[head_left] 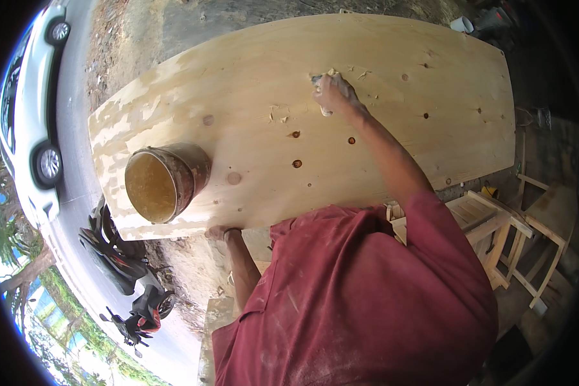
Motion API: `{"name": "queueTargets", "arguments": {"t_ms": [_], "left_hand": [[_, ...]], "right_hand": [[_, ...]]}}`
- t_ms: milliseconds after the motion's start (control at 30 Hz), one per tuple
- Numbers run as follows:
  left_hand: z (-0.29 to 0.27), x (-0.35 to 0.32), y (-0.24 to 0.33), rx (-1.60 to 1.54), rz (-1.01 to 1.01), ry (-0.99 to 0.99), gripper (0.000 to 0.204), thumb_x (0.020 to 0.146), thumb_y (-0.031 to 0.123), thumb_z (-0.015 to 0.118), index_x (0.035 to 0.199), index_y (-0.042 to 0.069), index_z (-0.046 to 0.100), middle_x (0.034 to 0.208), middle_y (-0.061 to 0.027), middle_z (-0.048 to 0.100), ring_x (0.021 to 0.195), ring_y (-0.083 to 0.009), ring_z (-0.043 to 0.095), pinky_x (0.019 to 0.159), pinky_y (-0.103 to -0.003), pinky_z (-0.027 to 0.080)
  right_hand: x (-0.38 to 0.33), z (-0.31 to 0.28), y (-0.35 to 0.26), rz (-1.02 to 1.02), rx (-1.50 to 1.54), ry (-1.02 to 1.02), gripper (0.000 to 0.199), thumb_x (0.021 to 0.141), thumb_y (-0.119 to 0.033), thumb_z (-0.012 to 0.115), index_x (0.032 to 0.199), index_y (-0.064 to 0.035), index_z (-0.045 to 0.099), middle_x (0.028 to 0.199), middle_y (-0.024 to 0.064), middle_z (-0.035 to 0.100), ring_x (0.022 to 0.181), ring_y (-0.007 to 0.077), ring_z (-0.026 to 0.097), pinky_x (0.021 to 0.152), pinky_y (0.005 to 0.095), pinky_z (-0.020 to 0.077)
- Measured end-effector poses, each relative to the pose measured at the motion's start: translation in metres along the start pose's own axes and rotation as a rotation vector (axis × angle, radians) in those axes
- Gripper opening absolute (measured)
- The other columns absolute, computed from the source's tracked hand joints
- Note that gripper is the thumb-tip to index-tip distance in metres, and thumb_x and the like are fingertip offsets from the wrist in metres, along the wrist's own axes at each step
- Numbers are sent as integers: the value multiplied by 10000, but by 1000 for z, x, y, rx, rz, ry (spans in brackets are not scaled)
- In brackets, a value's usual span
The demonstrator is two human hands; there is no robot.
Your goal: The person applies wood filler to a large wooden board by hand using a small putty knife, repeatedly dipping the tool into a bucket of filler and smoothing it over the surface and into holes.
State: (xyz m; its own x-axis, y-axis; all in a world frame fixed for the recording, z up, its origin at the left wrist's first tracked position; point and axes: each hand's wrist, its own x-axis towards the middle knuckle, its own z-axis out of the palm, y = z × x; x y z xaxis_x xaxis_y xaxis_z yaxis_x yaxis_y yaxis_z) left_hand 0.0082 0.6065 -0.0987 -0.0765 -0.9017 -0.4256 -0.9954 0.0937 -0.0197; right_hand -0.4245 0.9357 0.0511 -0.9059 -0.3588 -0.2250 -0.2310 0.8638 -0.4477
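Observation:
A long pale wooden board with dark knots lies across in front of me. Over its far middle, my right hand is closed on a small dark-edged piece smeared with pale paste; its kind is mostly hidden by my fingers. Crumbs and curls of the paste lie scattered near that hand. At the board's near edge, left of my body, my left hand touches the wood, its fingers too small and dark to make out. A dirty brown bucket lies on its side on the board, its mouth toward the left.
Pale patches streak the board's left end. Wooden frames stand at the near right. A motorbike is at the lower left, and a white car is on the road beyond. A white cup is past the board's far right edge.

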Motion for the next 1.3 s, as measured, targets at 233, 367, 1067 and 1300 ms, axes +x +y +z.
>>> {"name": "queueTargets", "arguments": {"t_ms": [233, 367, 1067, 1300], "left_hand": [[25, 35, -37, -78, 17, -45, 791, 763, 430, 765, 1214, -30, 307, 1075, -125, 620, 881, -259, 652, 702, -385, 564], [20, 21, -23, -196, -5, -16, 782, 787, 477, 717, 1217, -36, 312, 1095, -161, 611, 932, -300, 655, 693, -411, 591], [-79, -73, 64, -902, -526, 143, 646, 763, 294, 760, 1130, -32, 340, 1026, -171, 640, 921, -276, 663, 755, -390, 567], [-43, -43, 29, -708, -424, 185, 685, 710, 292, 809, 1119, -19, 356, 1007, -180, 643, 835, -306, 677, 673, -411, 593]], "right_hand": [[13, 4, -36, -34, 93, -114, 308, 801, -231, 598, 945, 35, 655, 872, 253, 677, 825, 362, 692, 700, 427, 580], [9, 34, -37, -50, -63, -20, 281, 814, -226, 588, 930, 20, 660, 864, 238, 685, 798, 354, 701, 669, 419, 585], [15, 47, -127, -306, -149, -225, 243, 842, -152, 550, 1013, -14, 653, 857, 218, 683, 783, 346, 697, 683, 458, 575], [49, -9, -64, -396, -622, -222, 244, 913, -130, 508, 1103, -162, 658, 960, 149, 683, 880, 263, 697, 761, 493, 553]]}}
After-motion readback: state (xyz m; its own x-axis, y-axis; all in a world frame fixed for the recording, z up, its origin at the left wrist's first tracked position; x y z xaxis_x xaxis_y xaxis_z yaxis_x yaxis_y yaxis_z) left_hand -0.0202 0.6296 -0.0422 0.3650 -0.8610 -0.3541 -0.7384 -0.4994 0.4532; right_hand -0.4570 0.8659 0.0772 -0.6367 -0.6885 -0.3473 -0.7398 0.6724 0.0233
